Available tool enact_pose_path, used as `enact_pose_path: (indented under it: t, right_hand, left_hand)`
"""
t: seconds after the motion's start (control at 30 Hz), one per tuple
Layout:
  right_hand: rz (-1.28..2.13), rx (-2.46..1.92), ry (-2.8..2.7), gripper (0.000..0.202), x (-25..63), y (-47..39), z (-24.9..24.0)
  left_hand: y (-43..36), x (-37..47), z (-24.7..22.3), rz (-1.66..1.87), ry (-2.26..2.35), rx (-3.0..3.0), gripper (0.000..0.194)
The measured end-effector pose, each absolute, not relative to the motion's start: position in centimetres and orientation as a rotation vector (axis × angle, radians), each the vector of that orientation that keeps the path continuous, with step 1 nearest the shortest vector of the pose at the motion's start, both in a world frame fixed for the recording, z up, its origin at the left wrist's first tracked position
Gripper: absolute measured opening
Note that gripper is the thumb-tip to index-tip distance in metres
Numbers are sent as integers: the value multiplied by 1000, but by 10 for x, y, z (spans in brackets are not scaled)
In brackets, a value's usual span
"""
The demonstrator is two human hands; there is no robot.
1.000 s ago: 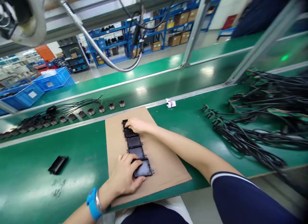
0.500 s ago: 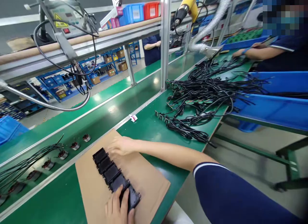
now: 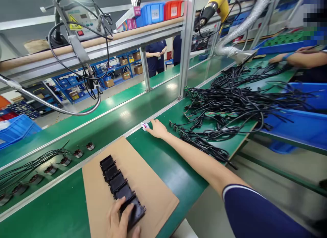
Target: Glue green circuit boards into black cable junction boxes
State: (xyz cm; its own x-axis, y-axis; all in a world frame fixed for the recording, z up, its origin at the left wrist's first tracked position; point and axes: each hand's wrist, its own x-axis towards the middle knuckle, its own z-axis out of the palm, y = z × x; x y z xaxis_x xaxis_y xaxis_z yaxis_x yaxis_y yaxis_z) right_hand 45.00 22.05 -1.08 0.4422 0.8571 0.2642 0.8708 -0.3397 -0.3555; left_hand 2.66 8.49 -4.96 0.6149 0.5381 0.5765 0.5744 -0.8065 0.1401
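A row of several black plastic housings lies end to end on a sheet of cardboard. My left hand rests at the near end of this row, fingers apart, with fingertips on the closest pieces. My right hand is stretched out past the cardboard, low over the green bench. Its thumb and forefinger are parted beside a small white packet with red marks; the thumb seems to touch its edge. The other right fingers are partly hidden.
Black cables with small boards lie heaped at right, beside blue bins. Several small motors with wires stand along the left strip. A metal post and a hanging cabled tool rise ahead. A co-worker's arm is at far right.
My right hand has moved from beside the far end of the housings, forward and right, to the white packet. My left hand stays on the near housings. The view has turned slightly left.
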Motion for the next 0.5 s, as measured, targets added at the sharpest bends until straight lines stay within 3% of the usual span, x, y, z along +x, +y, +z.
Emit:
enact_pose_path:
  t: [0.17,0.5]
  right_hand:
    - [-23,-2189,-1501,41,425,255,-25]
    - [-122,-2055,-1420,33,415,236,-33]
  left_hand:
    - [80,23,-33,-984,-968,-2787,33]
    - [98,65,44,-1120,-979,-2785,27]
